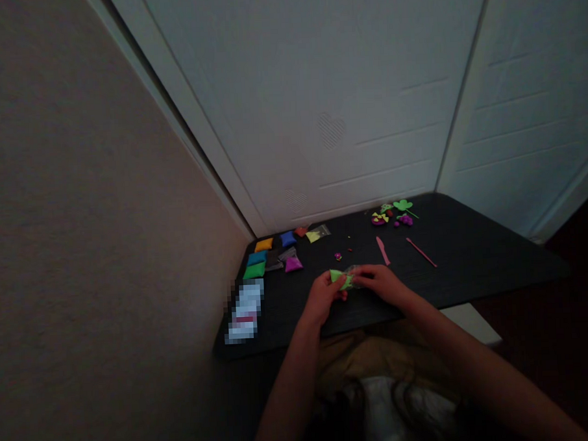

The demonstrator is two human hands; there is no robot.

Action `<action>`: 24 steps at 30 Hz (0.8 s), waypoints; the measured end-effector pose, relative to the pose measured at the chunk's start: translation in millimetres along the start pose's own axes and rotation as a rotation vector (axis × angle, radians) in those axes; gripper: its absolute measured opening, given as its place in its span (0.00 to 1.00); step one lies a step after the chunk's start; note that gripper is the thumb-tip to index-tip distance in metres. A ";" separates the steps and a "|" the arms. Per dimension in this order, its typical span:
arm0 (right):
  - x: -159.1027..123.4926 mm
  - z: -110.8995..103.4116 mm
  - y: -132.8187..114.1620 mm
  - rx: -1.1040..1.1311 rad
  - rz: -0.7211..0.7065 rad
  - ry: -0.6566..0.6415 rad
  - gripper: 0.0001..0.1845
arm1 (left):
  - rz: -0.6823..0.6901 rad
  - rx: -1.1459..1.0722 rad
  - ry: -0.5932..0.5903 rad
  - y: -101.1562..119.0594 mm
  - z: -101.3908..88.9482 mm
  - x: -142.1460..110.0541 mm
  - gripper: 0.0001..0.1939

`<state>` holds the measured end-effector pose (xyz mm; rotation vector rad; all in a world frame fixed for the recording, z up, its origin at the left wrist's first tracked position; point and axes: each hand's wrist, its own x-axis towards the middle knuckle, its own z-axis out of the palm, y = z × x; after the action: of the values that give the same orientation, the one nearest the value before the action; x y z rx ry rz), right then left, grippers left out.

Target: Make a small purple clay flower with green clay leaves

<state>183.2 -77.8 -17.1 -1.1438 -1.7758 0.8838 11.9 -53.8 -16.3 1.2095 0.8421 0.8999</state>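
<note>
Between my hands, over the front of the dark table (pixel 366 308), is a small clear bag of light green modelling clay (pixel 342 280). My left hand (pixel 322 294) grips the clay-filled end, thumb on top. At the bag's clear end, the fingers of my right hand (pixel 378 282) pinch the plastic. Just beyond lies a tiny purple clay piece (pixel 338 256) with small coloured bits. A pink plastic knife (pixel 382 250) and a thin pink stick tool (pixel 421 252) rest to the right.
Several clay packets lie at the left, among them orange (pixel 264 245), blue (pixel 288 238), green (pixel 254 270) and magenta (pixel 292 264). A blurred white packet (pixel 246 310) is nearer. Shaped clay pieces, including a green clover-like one (pixel 403 206), sit at the back right, before a white panel (pixel 367 113).
</note>
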 end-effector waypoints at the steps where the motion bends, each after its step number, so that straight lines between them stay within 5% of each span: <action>1: -0.1 0.3 0.2 -0.014 -0.004 -0.006 0.14 | 0.001 0.008 0.000 0.0 0.1 0.1 0.17; 24: -1.0 4.1 7.6 -0.232 -0.031 0.004 0.16 | 0.013 0.089 0.005 -0.8 -0.9 0.1 0.15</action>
<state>182.4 -76.7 -25.7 -1.2591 -1.9246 0.6687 11.3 -53.4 -17.3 1.2917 0.8869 0.8836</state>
